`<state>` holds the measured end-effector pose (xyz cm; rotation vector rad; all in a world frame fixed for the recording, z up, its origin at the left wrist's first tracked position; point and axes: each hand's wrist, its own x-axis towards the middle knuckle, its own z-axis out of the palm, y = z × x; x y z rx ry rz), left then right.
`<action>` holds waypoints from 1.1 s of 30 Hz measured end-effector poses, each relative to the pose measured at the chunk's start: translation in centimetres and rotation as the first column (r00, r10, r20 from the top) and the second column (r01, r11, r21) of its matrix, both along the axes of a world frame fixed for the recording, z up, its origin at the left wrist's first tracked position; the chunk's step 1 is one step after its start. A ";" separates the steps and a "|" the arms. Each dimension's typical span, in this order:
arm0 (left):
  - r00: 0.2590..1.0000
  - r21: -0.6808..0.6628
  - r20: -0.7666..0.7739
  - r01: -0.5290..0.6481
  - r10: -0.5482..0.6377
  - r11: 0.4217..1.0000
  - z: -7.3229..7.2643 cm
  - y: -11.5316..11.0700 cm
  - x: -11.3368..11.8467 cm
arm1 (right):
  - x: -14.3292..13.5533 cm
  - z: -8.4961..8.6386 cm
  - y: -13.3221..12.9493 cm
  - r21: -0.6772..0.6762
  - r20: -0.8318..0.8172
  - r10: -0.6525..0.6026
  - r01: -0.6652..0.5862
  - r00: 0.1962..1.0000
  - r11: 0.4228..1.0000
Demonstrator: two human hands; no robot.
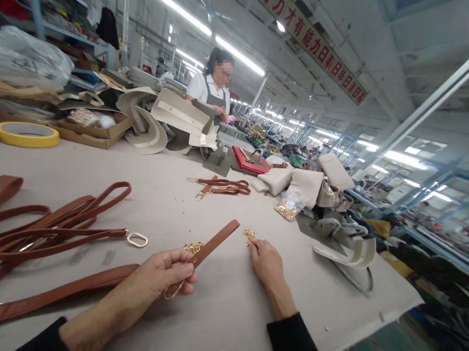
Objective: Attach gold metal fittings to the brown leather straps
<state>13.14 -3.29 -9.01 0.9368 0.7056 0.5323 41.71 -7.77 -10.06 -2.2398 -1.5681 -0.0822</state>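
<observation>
My left hand [167, 272] pinches a brown leather strap [219, 240] between thumb and fingers; its loose end points up and to the right. A gold ring [170, 292] hangs below those fingers at the strap's near end. Just behind the strap lies a pile of small gold metal fittings [192, 247]. My right hand [268, 262] has its fingertips drawn together at the edge of a second cluster of gold fittings [248, 233]. Whatever sits between those fingertips is hidden. More brown leather straps [62, 220] with gold rings lie loosely at the left.
Two finished-looking straps [223, 187] lie mid-table. A bag of gold fittings [289, 208], beige bag pieces [306, 186] and a curved panel [348, 254] are at the right. Yellow tape [27, 134] and an open carton [97, 133] sit back left. Across the table works another person [213, 92].
</observation>
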 end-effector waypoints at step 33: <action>0.935 0.684 -0.104 -0.179 0.338 0.707 0.7 -0.9 -0.3 | -14.1 2.5 -1.0 0.477 -0.136 0.663 -0.538 0.736 0.695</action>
